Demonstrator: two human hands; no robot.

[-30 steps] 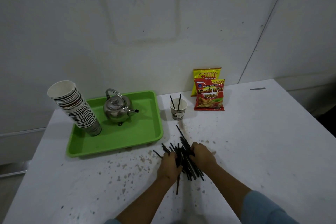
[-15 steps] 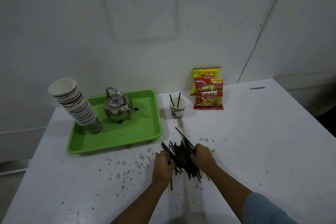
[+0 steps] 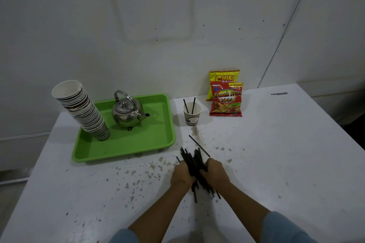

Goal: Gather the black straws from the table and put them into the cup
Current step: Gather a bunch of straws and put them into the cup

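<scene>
Head view: fingers [image 3: 203, 170] of both hands curled inward around the bundle of black straws [image 3: 194, 163], left hand [image 3: 181, 173] pressing from the left, right hand [image 3: 214, 172] from the right, the bundle squeezed between them on the near middle of the desk [image 3: 276, 154]. Ends splayed unevenly, some poking toward the far side, some trailing near past the wrists. One stray straw [image 3: 199, 145] lying just beyond the bundle, angled far-left to near-right, outside the grip. Best now to keep squeezing evenly from both sides, tap the ends level against the desk, then sweep in the stray before lifting. Likely risk: slim, slick straws sliding out of the bottom if lifted loose. Farther off, the cup [image 3: 192, 114] standing upright with two straws already inside, just right of the green tray [image 3: 126, 144] and left of the snack packets [image 3: 226, 98]. Narrow mouth there, so bundle ends aligned first.
</scene>
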